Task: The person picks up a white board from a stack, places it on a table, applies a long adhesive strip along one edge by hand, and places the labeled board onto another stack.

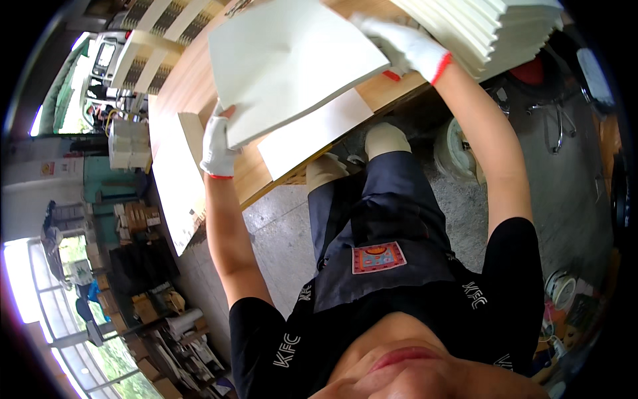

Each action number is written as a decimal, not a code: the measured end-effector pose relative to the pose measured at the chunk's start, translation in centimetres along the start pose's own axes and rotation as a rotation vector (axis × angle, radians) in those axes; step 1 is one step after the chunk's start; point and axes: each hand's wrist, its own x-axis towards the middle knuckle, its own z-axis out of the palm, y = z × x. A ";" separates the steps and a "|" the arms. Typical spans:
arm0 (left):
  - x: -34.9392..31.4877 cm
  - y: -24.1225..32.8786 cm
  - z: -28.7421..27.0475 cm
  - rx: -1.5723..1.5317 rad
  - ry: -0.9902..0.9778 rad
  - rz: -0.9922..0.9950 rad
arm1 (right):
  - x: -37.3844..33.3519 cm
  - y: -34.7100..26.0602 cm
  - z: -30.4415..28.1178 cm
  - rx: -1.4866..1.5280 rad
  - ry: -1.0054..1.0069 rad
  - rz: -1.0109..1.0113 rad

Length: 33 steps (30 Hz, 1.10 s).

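The thick white pad (296,63) is over the counter (183,83), near the middle of its front edge. It may be many sheets in a pile, but I cannot tell for sure.

The left hand (218,143) wears a white glove with a red cuff. It is closed on the pad's left side, near the front left corner, with the thumb bent over the top. I think the thumb presses down so the pad does not slip or come apart. The right hand (405,46) wears the same kind of glove and is at the pad's right side. It is blurry, so I cannot tell how far open it is or if it has a good hold. With one hand at each side, the wide pad is likely easier to keep flat.

A flat white sheet (316,133) lies partly under the pad and comes out toward the front edge of the counter. Maybe it sits there to be close to the person. A tall white pile (465,30) stands at the right end of the counter, just past the right hand. It seems to be put to the side to leave room to work. Cream and dark striped stacks (147,63) are by the far left corner, maybe for the same reason. Another white sheet (171,193) lies along the left end.
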 end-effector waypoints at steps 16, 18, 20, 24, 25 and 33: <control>-4.7 -9.5 -2.5 1.284 0.533 0.222 | 2.0 5.0 5.3 -1.219 0.069 -0.145; -6.6 -11.3 -2.4 1.249 0.452 0.309 | 0.1 5.7 4.4 -1.343 0.122 -0.269; -7.4 -12.4 -2.3 1.258 0.406 0.393 | -1.9 6.8 4.3 -1.511 0.164 -0.417; -7.5 -12.0 -1.9 1.177 0.347 0.395 | -3.2 10.0 3.7 -1.537 0.151 -0.509; -7.6 -12.0 -2.0 1.185 0.344 0.389 | -3.1 10.6 3.9 -1.501 0.173 -0.552; -7.7 -11.3 -1.9 1.301 0.292 0.342 | -3.3 10.5 3.7 -1.437 0.160 -0.566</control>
